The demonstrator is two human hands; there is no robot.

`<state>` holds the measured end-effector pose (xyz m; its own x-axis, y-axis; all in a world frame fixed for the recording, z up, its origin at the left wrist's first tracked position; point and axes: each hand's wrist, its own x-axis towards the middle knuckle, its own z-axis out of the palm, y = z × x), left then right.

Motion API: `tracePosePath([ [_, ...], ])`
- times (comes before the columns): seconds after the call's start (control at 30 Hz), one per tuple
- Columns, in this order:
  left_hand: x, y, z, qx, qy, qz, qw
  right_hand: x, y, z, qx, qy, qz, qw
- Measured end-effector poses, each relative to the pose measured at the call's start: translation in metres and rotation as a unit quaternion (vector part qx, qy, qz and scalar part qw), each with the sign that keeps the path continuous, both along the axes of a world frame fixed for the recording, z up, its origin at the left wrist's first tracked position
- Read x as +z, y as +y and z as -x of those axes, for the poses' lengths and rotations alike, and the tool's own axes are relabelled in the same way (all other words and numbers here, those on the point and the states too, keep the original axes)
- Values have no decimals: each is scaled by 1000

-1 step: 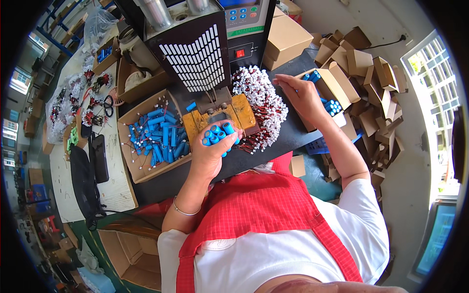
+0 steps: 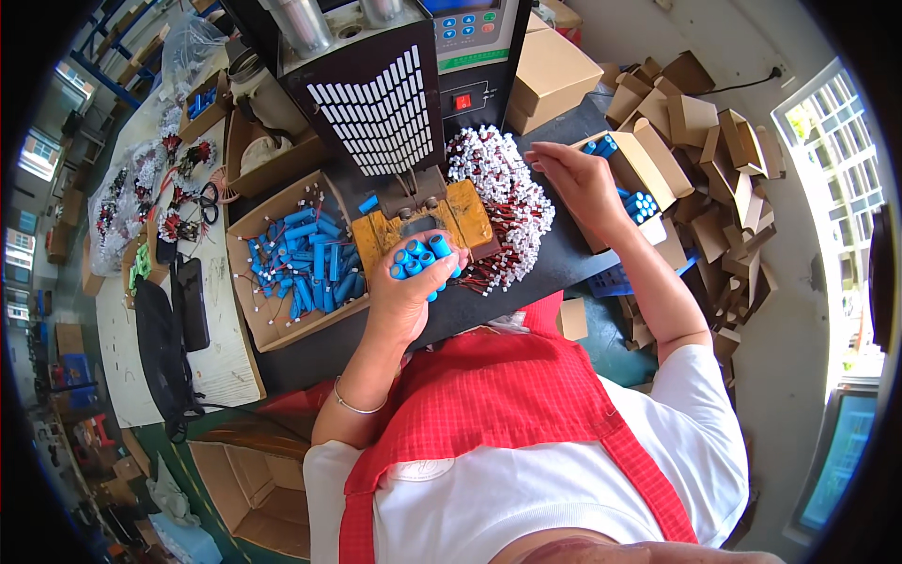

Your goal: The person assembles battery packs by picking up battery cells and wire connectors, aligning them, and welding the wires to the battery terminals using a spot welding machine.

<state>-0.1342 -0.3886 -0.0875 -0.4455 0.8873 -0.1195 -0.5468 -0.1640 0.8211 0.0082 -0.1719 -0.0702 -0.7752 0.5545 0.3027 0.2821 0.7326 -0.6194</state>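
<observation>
My left hand (image 2: 409, 291) grips a bundle of several blue cylindrical cells (image 2: 421, 258), held just in front of the yellow wooden fixture (image 2: 460, 216) of the black welding machine (image 2: 376, 94). My right hand (image 2: 578, 183) is spread open, palm down, over the right side of a heap of red-wired white connectors (image 2: 498, 188). It holds nothing. To its right stands a small cardboard box with blue cells (image 2: 631, 193) inside.
A cardboard tray of loose blue cells (image 2: 301, 258) lies left of the fixture. Many small folded cartons (image 2: 714, 132) are piled at the right. Wire bundles (image 2: 169, 197) and a black device (image 2: 193, 301) lie on the left bench. An open carton (image 2: 254, 489) sits on the floor.
</observation>
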Motion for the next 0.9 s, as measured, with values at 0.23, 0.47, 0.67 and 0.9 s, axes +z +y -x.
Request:
tracePosePath([
  [0.23, 5, 5, -11, 15, -23, -9, 1000, -14, -32, -13, 55, 309, 511, 800],
  [0.47, -4, 6, -13, 33, 17, -20, 999, -31, -76, -26, 108, 185, 574, 790],
  [0.67, -3, 2, -15, 59, 78, 29, 995, -7, -83, -11, 196, 2, 344, 918],
  [0.9, -2, -4, -1, 144, 359, 61, 920, -10, -87, 16, 99, 26, 433, 896],
])
